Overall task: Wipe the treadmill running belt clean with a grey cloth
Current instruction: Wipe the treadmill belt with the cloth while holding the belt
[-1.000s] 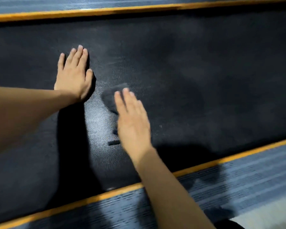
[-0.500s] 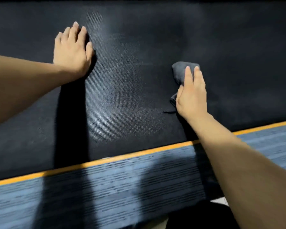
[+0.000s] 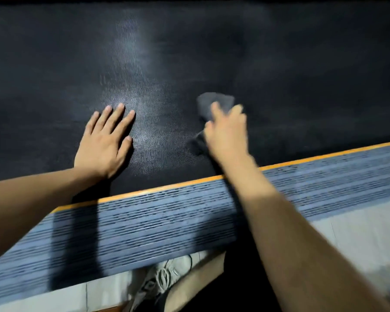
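Note:
The black textured running belt (image 3: 212, 52) fills the upper half of the head view. My right hand (image 3: 226, 134) presses a crumpled grey cloth (image 3: 214, 103) onto the belt right of centre; the cloth sticks out beyond my fingertips and a dark corner shows at the left of my palm. The hand and cloth are motion-blurred. My left hand (image 3: 106, 140) lies flat on the belt to the left, fingers spread, holding nothing. A pale sheen on the belt runs between the two hands.
An orange strip (image 3: 167, 188) borders the belt's near edge, with the grey-blue ribbed side rail (image 3: 155, 226) below it. Under the rail are light floor tiles (image 3: 358, 233), a white laced shoe (image 3: 164, 275) and my bent knee.
The view has shifted back, bringing the side rail, floor and shoe into sight. My left hand now rests nearer the orange edge. My right hand keeps the cloth pressed on the belt, blurred with motion.

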`<state>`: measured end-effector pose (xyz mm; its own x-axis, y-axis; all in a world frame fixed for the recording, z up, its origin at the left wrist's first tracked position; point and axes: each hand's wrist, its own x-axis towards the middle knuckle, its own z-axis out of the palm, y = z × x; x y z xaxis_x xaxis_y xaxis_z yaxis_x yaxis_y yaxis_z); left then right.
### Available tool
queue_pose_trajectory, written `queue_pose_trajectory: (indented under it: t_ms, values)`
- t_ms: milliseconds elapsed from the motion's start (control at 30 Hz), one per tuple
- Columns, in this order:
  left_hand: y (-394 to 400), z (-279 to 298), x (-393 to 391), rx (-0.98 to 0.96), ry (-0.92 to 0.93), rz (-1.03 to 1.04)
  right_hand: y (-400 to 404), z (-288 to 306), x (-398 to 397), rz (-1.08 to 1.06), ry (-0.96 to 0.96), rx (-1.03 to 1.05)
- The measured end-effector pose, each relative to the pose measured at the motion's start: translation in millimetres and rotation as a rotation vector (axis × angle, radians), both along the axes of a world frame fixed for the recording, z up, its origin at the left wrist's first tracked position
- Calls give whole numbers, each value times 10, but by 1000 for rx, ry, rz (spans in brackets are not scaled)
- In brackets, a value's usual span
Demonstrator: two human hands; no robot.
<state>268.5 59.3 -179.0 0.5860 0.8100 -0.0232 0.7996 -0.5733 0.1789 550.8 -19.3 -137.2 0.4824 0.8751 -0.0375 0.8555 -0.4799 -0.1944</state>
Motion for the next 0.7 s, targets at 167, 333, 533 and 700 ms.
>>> queue_pose_trajectory:
  t_ms: [167, 333, 533, 700]
  values:
    - [8, 3, -15, 17, -38, 13, -76, 1, -928, 248, 131, 12]
    - [18, -5, -29, 17, -39, 3, -445, 61, 133, 94, -11, -1]
    - [5, -37, -3, 31, -40, 26, -593, 54, 420, -131, 53, 10]
    - [13, -26, -16, 18, -50, 22, -393, 72, -984, 224, 146, -2]
